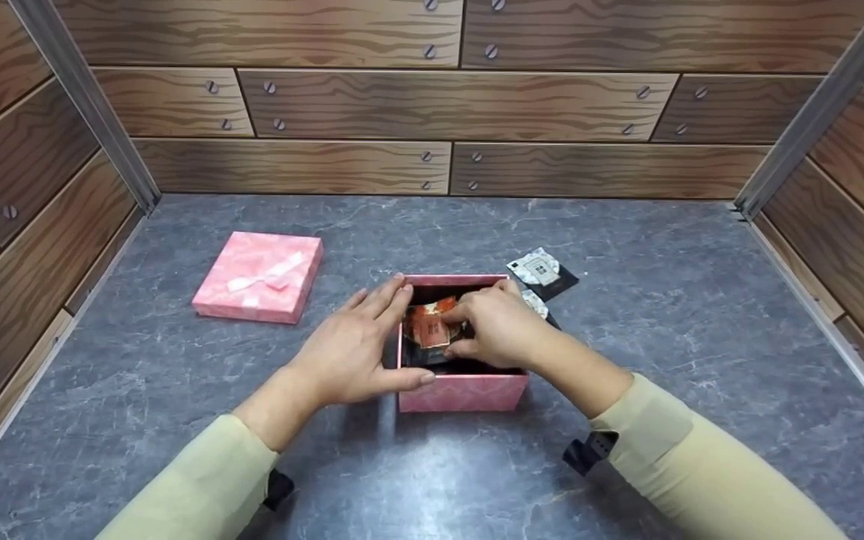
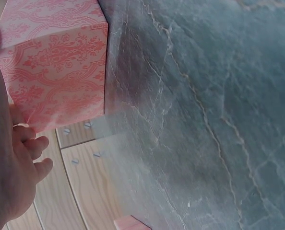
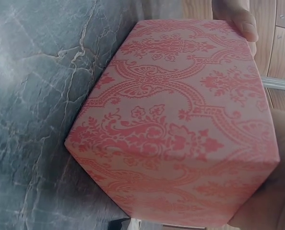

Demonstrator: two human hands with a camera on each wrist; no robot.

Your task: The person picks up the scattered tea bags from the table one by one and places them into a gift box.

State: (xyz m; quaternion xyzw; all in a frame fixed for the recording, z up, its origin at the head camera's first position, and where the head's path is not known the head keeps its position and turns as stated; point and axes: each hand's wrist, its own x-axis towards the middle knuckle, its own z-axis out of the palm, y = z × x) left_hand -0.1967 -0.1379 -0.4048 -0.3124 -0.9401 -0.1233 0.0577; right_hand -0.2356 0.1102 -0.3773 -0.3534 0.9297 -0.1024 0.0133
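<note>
A pink patterned box [image 1: 462, 394] stands lidless on the table. My left hand [image 1: 349, 345] rests against its left side, with nearly straight fingers at the far left rim and the thumb along the front rim. The box's patterned wall [image 2: 61, 72] also shows in the left wrist view. Over the box, my right hand [image 1: 503, 322] reaches inside and pinches the right side of an orange-and-black sachet [image 1: 430, 330]. The right hand covers part of the box's interior. In the right wrist view, the box [image 3: 171, 96] hides the right fingertips.
A pink lid [image 1: 259, 277] with a bow lies left of the box. Behind and right of the box lies a white-and-black sachet [image 1: 542, 270]. Nearer the box, another similar sachet [image 1: 535, 304] is partly covered by my right hand. Wood-patterned walls [image 1: 447, 105] enclose the grey marbled table.
</note>
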